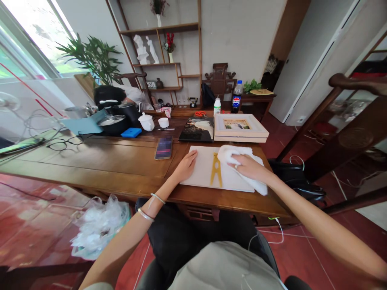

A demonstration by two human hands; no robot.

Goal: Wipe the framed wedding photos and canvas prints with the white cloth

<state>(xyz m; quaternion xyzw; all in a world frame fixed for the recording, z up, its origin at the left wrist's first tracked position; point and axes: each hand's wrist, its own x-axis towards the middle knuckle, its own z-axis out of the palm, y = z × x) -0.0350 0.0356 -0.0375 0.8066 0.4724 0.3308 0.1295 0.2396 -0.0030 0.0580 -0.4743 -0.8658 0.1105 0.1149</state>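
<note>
A white rectangular board point(202, 169), bearing a large yellow letter "A" point(215, 171), lies flat on the wooden table in front of me. My left hand point(186, 165) rests with its fingers stretched out on the board's left edge. In my right hand point(249, 167) is a bunched white cloth point(228, 155), pressed against the right part of the board. Part of the cloth hangs past the board's lower right corner and hides the surface there. The fingertips of my right hand are partly buried in the cloth.
Behind the board lie a dark picture book point(196, 129) and a framed white box point(242, 128). A phone point(163, 147) sits to the left. Farther back stand a cola bottle point(237, 96), a white bottle point(217, 106) and a white teapot point(146, 121). Someone with dark hair point(109, 96) leans at the far side.
</note>
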